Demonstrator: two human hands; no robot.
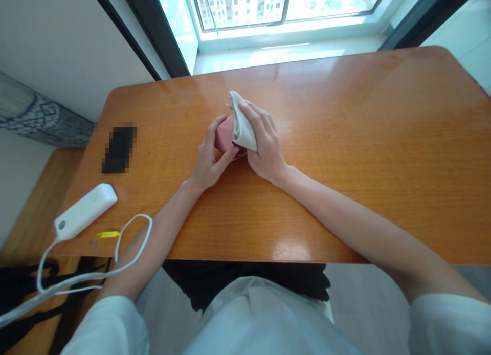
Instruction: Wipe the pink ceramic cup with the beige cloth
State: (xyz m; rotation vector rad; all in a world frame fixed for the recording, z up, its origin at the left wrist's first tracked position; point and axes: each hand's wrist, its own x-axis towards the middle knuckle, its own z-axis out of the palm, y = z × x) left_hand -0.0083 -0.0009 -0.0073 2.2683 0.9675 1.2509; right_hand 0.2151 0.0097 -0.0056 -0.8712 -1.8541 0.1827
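Note:
Near the middle of the wooden table (364,155), my left hand (207,158) grips a small pink object (224,135) between thumb and fingers. Its exact kind cannot be made out, since the cloth and my fingers cover much of it. My right hand (265,140) is closed on a folded whitish cloth (242,124), which lies against the right side of the pink object. A dark red edge shows low on the object, close to my left thumb.
At the left stand a white power strip (86,212) with white cables (76,278) crossing by my left forearm, and a yellow tag (108,235). A pixelated black rectangle (119,150) lies behind them. Beyond the table's far edge is a window (284,9).

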